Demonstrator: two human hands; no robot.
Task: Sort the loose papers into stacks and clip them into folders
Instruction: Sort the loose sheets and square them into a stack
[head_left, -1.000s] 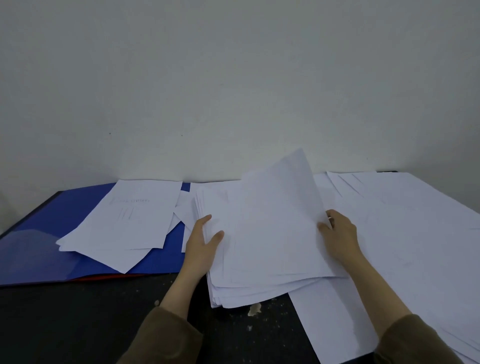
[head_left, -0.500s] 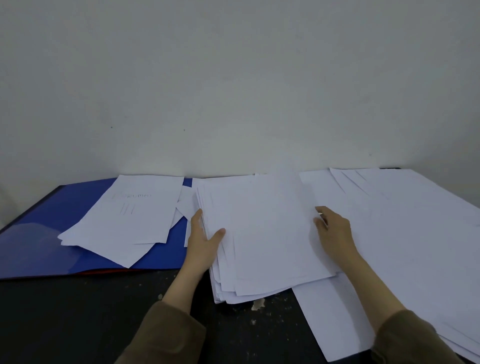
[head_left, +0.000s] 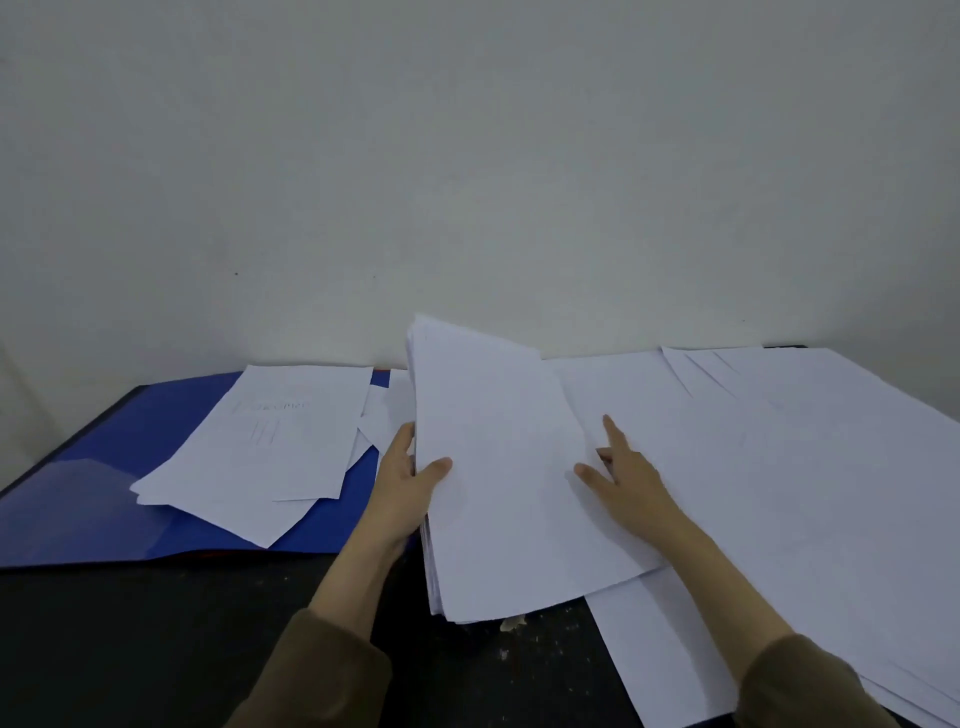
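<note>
Nearest the person, the dark worktop (head_left: 156, 649) is showing bare at about 7 o'clock, with a pale scrap (head_left: 513, 623) lying just below the middle stack (head_left: 509, 493). The left hand (head_left: 408, 488) is grasping that stack by its left edge, thumb lying on the top sheet and fingers going behind, so the stack is tilting up on that side while its right side is resting on the papers beneath. The right hand (head_left: 631, 483) is lying released on the sheets just beside the stack, at about 3 o'clock from it, forefinger pointing away and thumb spread. A broad spread of loose sheets (head_left: 805, 493) is covering the worktop toward 2 o'clock. At 10 o'clock an open blue folder (head_left: 104, 467) is lying flat, carrying a few printed pages (head_left: 260, 447). Farthest off, a plain pale wall (head_left: 467, 156) is standing behind everything.
</note>
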